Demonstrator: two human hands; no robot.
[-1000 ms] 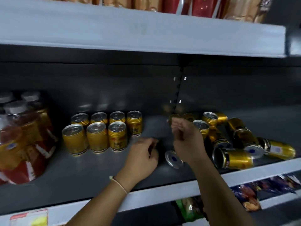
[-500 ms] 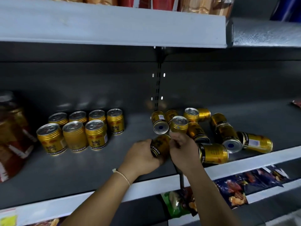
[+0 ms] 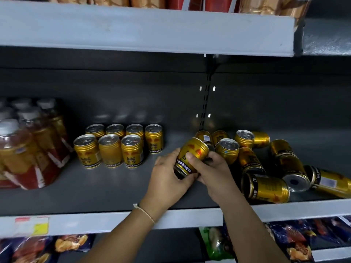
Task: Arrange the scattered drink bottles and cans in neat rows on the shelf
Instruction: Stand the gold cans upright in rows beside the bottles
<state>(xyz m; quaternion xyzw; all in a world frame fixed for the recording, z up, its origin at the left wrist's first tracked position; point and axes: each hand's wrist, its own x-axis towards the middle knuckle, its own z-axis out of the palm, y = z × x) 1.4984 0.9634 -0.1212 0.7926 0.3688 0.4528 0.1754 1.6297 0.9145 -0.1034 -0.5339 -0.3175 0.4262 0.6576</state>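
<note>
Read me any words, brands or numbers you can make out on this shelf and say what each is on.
"红牛": upright gold drink can, right end of back row.
Held gold can: white band print too blurred.
Red-and-yellow shelf-edge price tag: unreadable.
Red-labelled bottles: unreadable.

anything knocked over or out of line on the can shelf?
Yes. Right of the upright post, a pile of gold cans lies on its sides, pointing all ways; two in it stand upright. The seven-can block left stands in two rows. Both hands, left, right, hold one tilted can.
</note>
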